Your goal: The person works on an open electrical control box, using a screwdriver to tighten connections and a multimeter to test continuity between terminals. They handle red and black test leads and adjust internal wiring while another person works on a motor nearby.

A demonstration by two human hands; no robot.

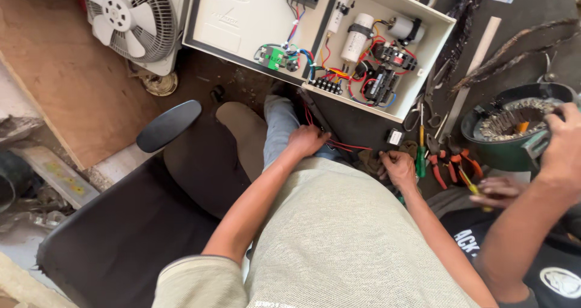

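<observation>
Seated before an open control box (pixel 327 41), a person's left hand (pixel 307 141) pinches red wires (pixel 348 146) while the right hand (pixel 399 168), apparently curled shut, rests nearby; gripping close to the ends seems wise.

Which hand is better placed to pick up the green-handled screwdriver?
Probably the right hand: it rests just beside the green-handled screwdriver on the dark workbench. The left hand lies farther away, on the thin red wires.
</observation>
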